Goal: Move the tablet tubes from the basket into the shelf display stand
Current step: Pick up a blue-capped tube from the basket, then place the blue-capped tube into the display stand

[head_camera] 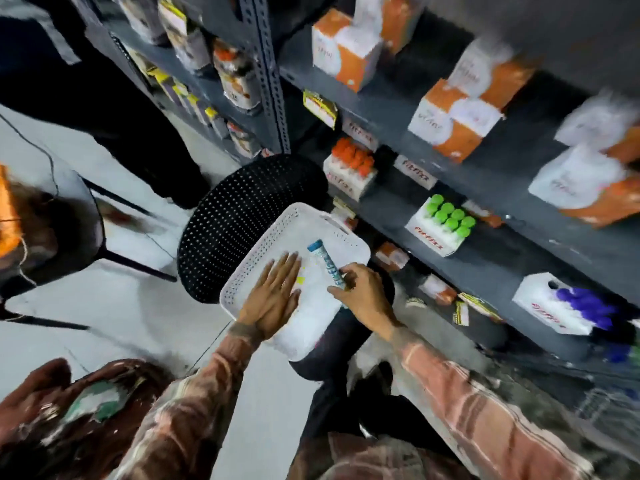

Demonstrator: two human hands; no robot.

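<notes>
Head view: white basket [263,251] sits on a black perforated stool [235,216] beside the shelf [485,188]. Left hand [273,299] lies flat, fingers spread, on the basket floor, holding nothing; probably steadying it. Right hand [363,296] is pinched on the lower end of a blue tube [323,263], which lies in the basket with its cap pointing away. Looks like the last tube in there, though blur hides detail. Stands with orange [349,168], green [443,223] and purple [561,306] caps sit on the shelf; can't tell which takes blue. Tube is likely light, rigid, smooth plastic, so slippery. Better to grip mid-body, not the cap, which may pop off.
</notes>
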